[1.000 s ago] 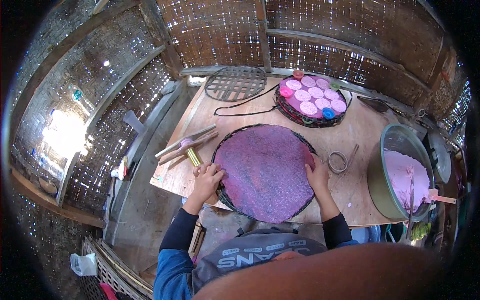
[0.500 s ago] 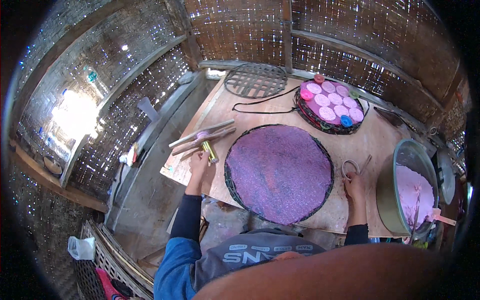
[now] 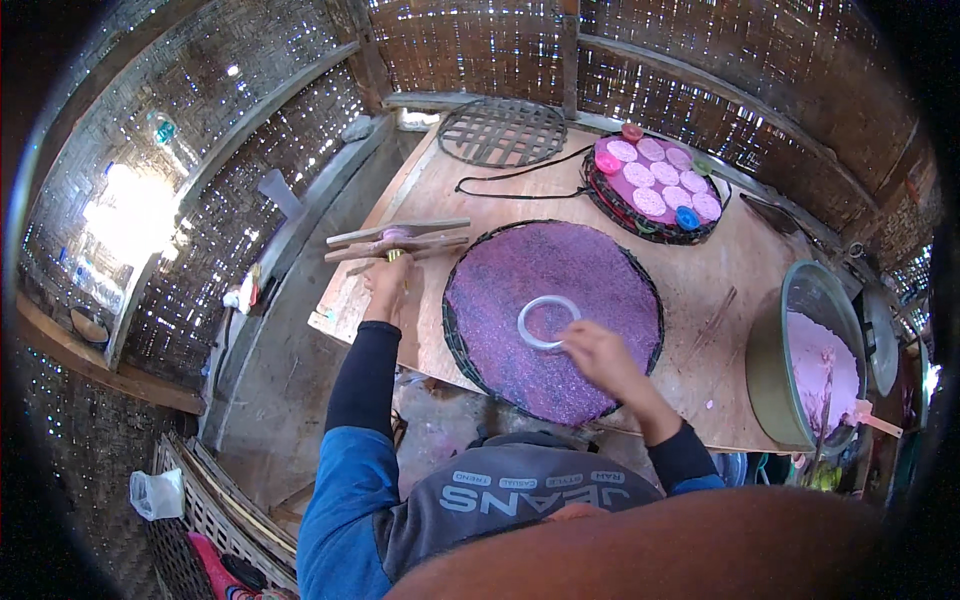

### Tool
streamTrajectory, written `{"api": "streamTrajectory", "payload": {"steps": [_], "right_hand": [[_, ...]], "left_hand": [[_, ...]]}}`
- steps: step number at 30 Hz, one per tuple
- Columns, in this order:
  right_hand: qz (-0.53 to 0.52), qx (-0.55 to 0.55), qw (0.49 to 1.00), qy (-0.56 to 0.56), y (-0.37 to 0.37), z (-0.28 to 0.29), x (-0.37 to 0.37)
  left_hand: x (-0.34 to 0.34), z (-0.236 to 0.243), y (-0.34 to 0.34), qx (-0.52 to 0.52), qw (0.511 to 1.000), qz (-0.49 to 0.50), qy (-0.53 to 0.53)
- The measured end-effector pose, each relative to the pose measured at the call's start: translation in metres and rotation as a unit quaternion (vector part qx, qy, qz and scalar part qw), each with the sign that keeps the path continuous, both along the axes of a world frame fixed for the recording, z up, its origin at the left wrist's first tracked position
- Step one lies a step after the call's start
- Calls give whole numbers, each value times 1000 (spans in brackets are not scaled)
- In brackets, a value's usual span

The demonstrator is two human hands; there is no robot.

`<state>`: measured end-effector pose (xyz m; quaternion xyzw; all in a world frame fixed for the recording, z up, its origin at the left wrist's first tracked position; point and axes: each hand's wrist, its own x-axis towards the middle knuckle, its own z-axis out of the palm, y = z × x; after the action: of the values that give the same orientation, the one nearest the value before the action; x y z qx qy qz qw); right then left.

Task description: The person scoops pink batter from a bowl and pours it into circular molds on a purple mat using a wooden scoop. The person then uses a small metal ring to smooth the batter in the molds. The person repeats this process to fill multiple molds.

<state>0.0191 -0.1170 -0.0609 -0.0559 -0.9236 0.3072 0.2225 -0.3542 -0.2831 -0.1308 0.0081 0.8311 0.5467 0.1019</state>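
Brought, within the last half second, from the tabletop (image 3: 690, 265) right of the round purple tray (image 3: 500, 270) to over that tray's middle: the pale ring (image 3: 523, 320), pinched at one side in the right hand (image 3: 590, 350). Cannot tell whether touching the purple surface. Wrapped now round more of the gold cylinder (image 3: 394, 255), left of the tray, with the left hand (image 3: 384, 282), under the wooden bars (image 3: 425, 228). Leaves both hands occupied, with ring and tray brought together.

Appears to overhang the tabletop's near edge at the tray's near rim. Tight left of the tray, beside the bars; bounded beyond by the disc-laden tray (image 3: 635, 228). Roomiest right of the tray, toward the basin (image 3: 768, 375), with a thin stick (image 3: 714, 318) lying between.
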Motion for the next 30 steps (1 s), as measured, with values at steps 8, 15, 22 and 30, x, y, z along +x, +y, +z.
{"api": "streamTrajectory", "payload": {"steps": [8,15,22,30], "right_hand": [[-40,-243,969,7,5,14,-27],[186,-387,870,-243,3,104,-41],[155,-502,793,-307,3,108,-18],[77,-532,722,-436,18,97,-28]], "left_hand": [[115,76,-26,284,951,-120,-12],[180,96,-5,168,901,-330,227],[125,165,-1,516,729,-450,3],[123,151,30,691,535,-420,-244]]}}
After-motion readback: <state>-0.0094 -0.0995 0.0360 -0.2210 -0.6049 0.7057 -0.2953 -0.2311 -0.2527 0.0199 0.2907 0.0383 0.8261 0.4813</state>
